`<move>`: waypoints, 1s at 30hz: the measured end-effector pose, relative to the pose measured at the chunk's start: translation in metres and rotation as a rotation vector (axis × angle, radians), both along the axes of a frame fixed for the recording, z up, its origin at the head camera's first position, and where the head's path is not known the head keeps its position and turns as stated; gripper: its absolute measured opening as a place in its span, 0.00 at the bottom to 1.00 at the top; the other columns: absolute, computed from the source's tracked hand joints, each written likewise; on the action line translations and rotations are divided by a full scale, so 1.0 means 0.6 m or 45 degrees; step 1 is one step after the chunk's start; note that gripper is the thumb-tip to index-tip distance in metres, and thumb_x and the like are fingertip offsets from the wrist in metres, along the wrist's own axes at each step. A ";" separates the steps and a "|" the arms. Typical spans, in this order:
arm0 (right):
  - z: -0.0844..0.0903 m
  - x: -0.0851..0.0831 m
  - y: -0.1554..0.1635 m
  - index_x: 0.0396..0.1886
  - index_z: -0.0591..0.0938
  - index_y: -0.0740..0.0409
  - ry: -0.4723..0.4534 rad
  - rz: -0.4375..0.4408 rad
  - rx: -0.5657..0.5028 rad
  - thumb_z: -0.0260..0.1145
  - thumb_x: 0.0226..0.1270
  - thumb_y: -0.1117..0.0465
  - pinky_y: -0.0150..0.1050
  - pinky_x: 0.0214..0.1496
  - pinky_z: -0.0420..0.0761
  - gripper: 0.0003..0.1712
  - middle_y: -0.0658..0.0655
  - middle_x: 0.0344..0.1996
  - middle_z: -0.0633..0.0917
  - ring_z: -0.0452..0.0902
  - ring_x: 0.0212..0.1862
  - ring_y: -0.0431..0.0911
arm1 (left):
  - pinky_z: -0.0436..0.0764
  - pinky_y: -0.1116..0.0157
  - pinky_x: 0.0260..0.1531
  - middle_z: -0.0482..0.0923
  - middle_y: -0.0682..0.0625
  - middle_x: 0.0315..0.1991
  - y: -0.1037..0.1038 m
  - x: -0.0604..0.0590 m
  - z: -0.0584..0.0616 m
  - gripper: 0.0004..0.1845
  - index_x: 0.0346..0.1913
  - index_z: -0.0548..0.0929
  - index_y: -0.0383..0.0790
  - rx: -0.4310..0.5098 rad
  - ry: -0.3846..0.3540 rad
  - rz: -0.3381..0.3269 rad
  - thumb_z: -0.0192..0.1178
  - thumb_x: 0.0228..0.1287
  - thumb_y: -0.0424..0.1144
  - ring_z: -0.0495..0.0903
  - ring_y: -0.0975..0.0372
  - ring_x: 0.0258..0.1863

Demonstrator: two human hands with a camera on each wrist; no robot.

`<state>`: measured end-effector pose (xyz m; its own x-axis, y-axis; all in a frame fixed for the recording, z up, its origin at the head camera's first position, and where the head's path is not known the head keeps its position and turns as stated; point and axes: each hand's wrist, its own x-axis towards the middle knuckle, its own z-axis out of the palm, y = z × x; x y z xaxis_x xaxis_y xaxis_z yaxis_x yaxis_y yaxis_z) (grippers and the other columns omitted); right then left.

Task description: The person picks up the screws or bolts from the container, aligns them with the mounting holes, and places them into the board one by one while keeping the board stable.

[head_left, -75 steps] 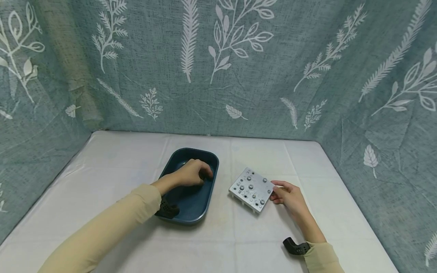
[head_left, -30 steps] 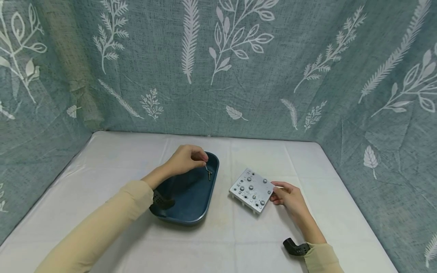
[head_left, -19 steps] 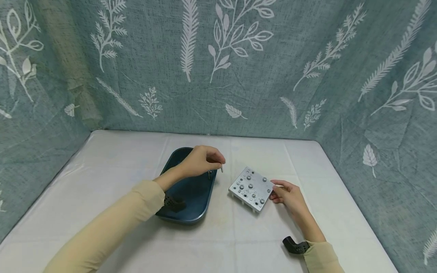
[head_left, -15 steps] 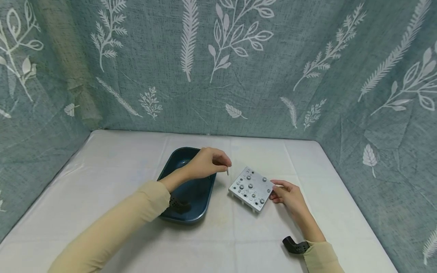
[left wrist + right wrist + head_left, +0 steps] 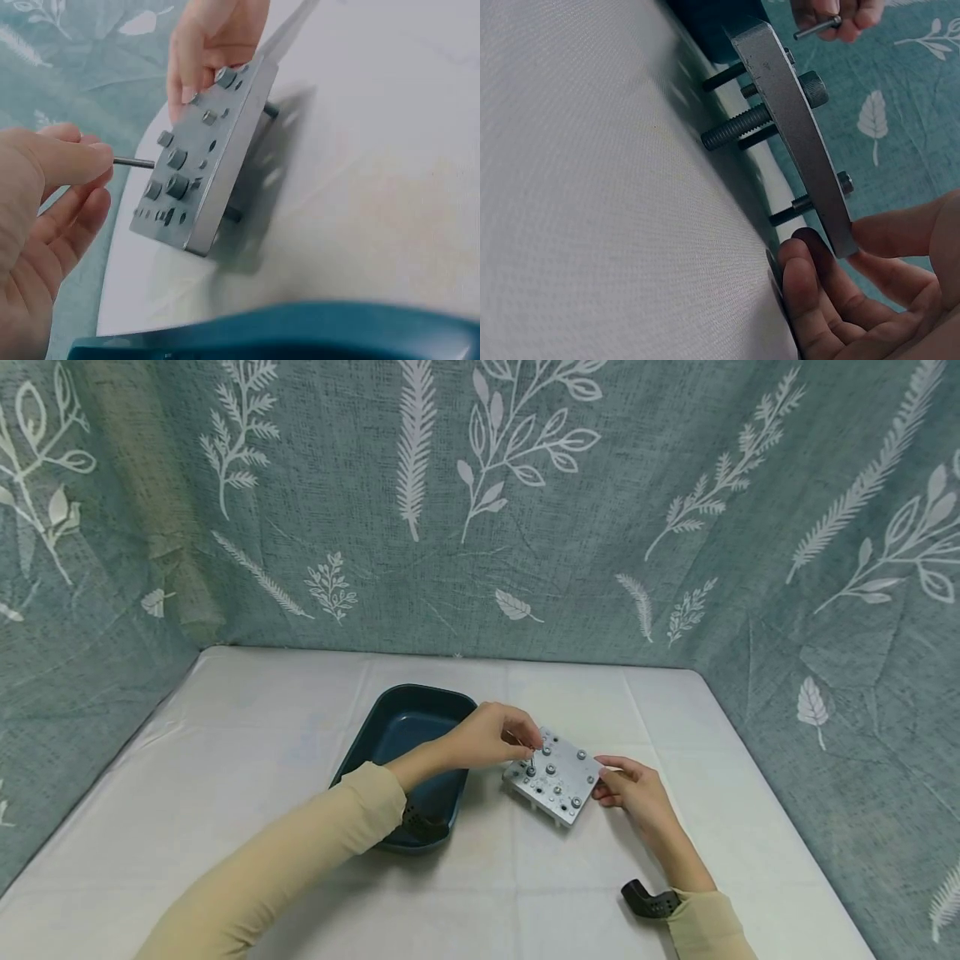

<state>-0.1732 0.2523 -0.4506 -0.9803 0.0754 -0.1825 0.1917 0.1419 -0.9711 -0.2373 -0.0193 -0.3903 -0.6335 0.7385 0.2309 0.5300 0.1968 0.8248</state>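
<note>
My left hand [image 5: 491, 737] pinches a thin metal screw [image 5: 135, 162] between thumb and fingertips, over the left part of a silver metal plate [image 5: 570, 770]. The screw's free end points at the plate's face, and its small head shows at the fingertips in the right wrist view. Socket-head bolts and bare holes dot the plate. In the right wrist view, bolt shanks [image 5: 739, 126] stick out beneath it. My right hand [image 5: 637, 795] holds the plate's right edge, thumb on the top side and fingers curled at the underside.
A dark blue tray [image 5: 405, 727] stands left of the plate, partly covered by the left forearm. White cloth [image 5: 585, 868] covers the table. A patterned green curtain [image 5: 450, 585] hangs behind and at the sides.
My left hand has come out of the tray with the screw and moved right, to over the plate. The right hand and the plate have stayed where they were.
</note>
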 end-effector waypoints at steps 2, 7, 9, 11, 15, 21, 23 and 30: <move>0.001 0.000 0.000 0.58 0.76 0.73 -0.001 -0.001 0.006 0.58 0.73 0.69 0.34 0.33 0.83 0.17 0.60 0.32 0.85 0.81 0.31 0.45 | 0.82 0.64 0.44 0.85 0.44 0.41 0.005 0.002 -0.001 0.07 0.43 0.86 0.34 -0.008 -0.010 -0.017 0.65 0.63 0.26 0.83 0.64 0.39; 0.002 0.000 0.000 0.58 0.76 0.73 -0.003 0.000 0.002 0.58 0.73 0.69 0.34 0.33 0.83 0.17 0.60 0.32 0.85 0.81 0.31 0.45 | 0.82 0.66 0.44 0.85 0.48 0.40 0.015 0.004 -0.005 0.08 0.43 0.86 0.35 -0.012 -0.037 -0.093 0.65 0.62 0.24 0.83 0.65 0.40; 0.002 0.000 0.000 0.58 0.76 0.73 -0.004 0.002 -0.003 0.58 0.73 0.69 0.34 0.33 0.83 0.18 0.60 0.31 0.85 0.81 0.30 0.45 | 0.82 0.66 0.44 0.85 0.47 0.40 0.018 0.005 -0.008 0.08 0.42 0.86 0.35 -0.016 -0.046 -0.134 0.65 0.62 0.24 0.83 0.64 0.40; 0.002 0.000 0.001 0.58 0.76 0.73 -0.006 0.005 -0.004 0.58 0.73 0.69 0.34 0.33 0.83 0.18 0.59 0.31 0.85 0.81 0.30 0.45 | 0.82 0.66 0.44 0.85 0.48 0.39 0.022 0.006 -0.010 0.07 0.41 0.86 0.35 -0.025 -0.055 -0.163 0.65 0.62 0.23 0.83 0.64 0.40; 0.003 0.001 0.001 0.59 0.76 0.73 -0.012 0.004 -0.001 0.58 0.73 0.69 0.34 0.33 0.83 0.18 0.59 0.31 0.85 0.81 0.30 0.44 | 0.81 0.67 0.44 0.85 0.50 0.38 0.028 0.008 -0.012 0.07 0.40 0.86 0.36 -0.040 -0.052 -0.190 0.65 0.62 0.23 0.84 0.63 0.40; 0.002 0.000 0.001 0.59 0.76 0.73 -0.006 0.005 0.003 0.58 0.73 0.69 0.34 0.33 0.83 0.18 0.59 0.31 0.85 0.81 0.31 0.45 | 0.80 0.70 0.44 0.85 0.50 0.37 0.032 0.011 -0.016 0.07 0.38 0.87 0.35 -0.099 -0.016 -0.161 0.65 0.61 0.22 0.84 0.63 0.40; 0.002 0.000 0.001 0.58 0.76 0.73 -0.003 0.002 0.008 0.57 0.73 0.70 0.34 0.33 0.83 0.18 0.59 0.31 0.85 0.81 0.31 0.45 | 0.80 0.70 0.43 0.85 0.50 0.36 0.032 0.012 -0.018 0.07 0.37 0.87 0.36 -0.115 -0.005 -0.154 0.66 0.60 0.22 0.84 0.63 0.39; -0.001 0.000 -0.001 0.58 0.77 0.72 -0.010 -0.008 0.018 0.58 0.73 0.69 0.34 0.33 0.83 0.17 0.59 0.32 0.85 0.81 0.31 0.45 | 0.80 0.73 0.43 0.85 0.50 0.37 0.031 0.020 -0.022 0.06 0.36 0.87 0.36 -0.159 0.008 -0.176 0.66 0.60 0.23 0.84 0.66 0.39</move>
